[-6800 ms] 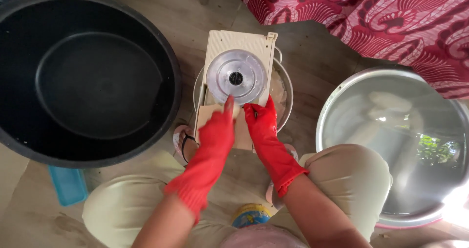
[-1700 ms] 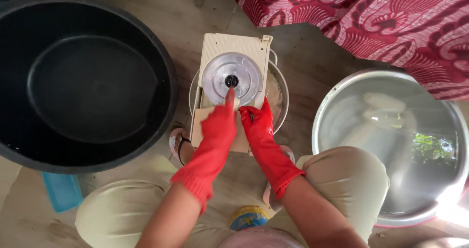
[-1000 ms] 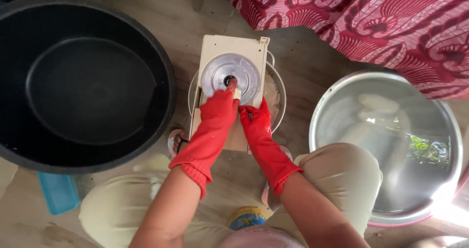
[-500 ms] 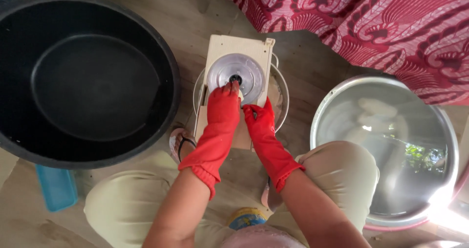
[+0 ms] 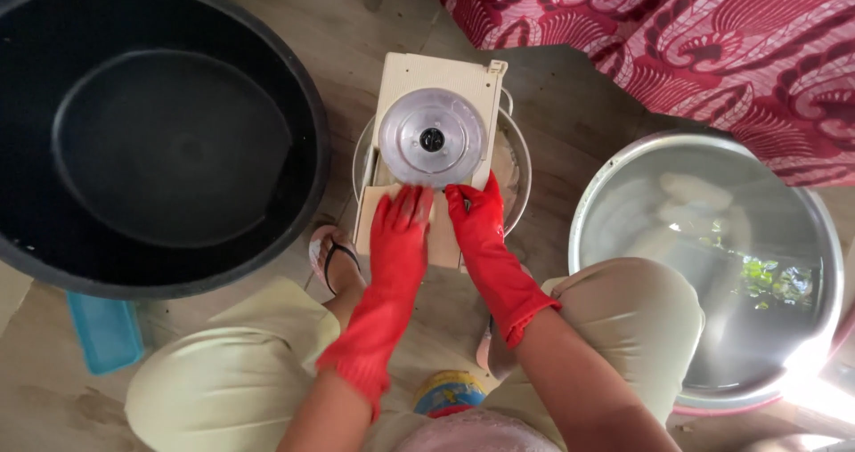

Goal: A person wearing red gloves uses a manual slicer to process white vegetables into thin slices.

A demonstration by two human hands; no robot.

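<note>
A cream slicer board with a round metal blade disc lies across a small metal bowl on the floor between my knees. Both hands wear red rubber gloves. My left hand lies flat on the near end of the board, fingertips just below the disc; whatever is under the palm is hidden. My right hand holds the board's near right edge and steadies it.
A large black tub stands at the left. At the right is a steel basin of water with pale pieces in it. Red patterned cloth hangs at the top right. A blue flat object lies at the lower left.
My left hand has slid back from the middle of the blade disc to the near end of the board. My right hand stays at the board's edge.
</note>
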